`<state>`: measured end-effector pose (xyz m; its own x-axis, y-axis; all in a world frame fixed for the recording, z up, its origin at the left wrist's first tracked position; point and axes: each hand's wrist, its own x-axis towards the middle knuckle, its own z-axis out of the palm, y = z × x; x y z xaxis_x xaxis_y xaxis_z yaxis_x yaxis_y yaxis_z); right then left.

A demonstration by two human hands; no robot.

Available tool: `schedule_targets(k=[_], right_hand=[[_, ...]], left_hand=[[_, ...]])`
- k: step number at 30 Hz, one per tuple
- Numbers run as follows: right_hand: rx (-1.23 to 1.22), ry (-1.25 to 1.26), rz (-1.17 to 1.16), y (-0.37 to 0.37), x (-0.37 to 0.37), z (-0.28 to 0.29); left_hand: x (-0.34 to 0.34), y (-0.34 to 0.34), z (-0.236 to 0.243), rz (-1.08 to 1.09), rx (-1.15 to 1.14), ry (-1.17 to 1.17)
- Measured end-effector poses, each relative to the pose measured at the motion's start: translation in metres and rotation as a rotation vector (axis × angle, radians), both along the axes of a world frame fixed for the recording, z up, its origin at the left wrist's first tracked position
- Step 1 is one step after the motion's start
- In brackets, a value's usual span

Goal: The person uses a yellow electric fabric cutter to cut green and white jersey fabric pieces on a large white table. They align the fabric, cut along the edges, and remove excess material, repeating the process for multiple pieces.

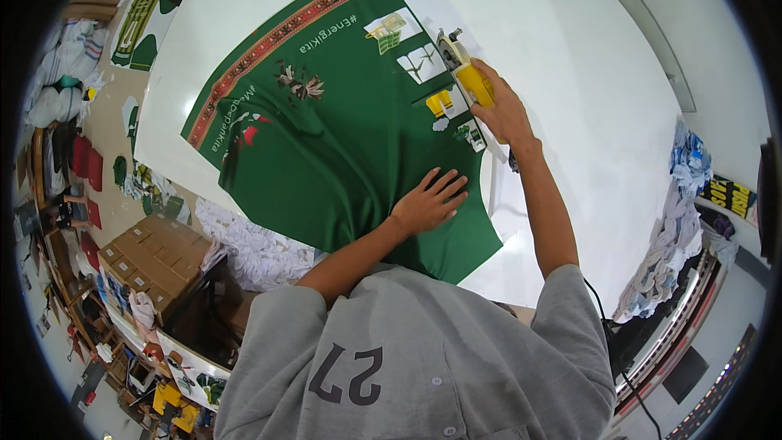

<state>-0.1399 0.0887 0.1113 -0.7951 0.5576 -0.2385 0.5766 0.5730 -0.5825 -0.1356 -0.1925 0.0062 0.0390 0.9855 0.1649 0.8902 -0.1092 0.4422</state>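
Observation:
A large green printed fabric piece (350,147) with a red patterned band along its far-left edge lies over the white table, rippled in the middle. My left hand (429,202) rests flat on its near right part, fingers spread. My right hand (503,110) is wrapped round the yellow body of an electric fabric cutter (472,81). The cutter's metal head sits at the right edge of the fabric, beside small printed pictures. Whether its blade touches the cloth is hidden.
The white table (586,57) stretches to the right. Cardboard boxes (151,261) and a heap of white scraps (252,248) are at the left. Bundled cloth (668,253) hangs along the right side. A black cable (603,318) runs down near my right arm.

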Motion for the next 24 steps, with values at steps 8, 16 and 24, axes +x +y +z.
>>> schedule_targets(k=[8, 16, 24], right_hand=[[-0.033, -0.022, -0.003, 0.018, -0.074, 0.005], [0.075, 0.005, 0.049, 0.034, -0.145, -0.004], [0.104, 0.020, 0.079, 0.052, -0.219, -0.005]], left_hand=[[-0.005, 0.003, -0.006, -0.002, 0.025, -0.077], [-0.006, 0.005, -0.010, -0.023, -0.014, -0.077], [-0.005, 0.005, -0.014, -0.053, -0.071, -0.085]])
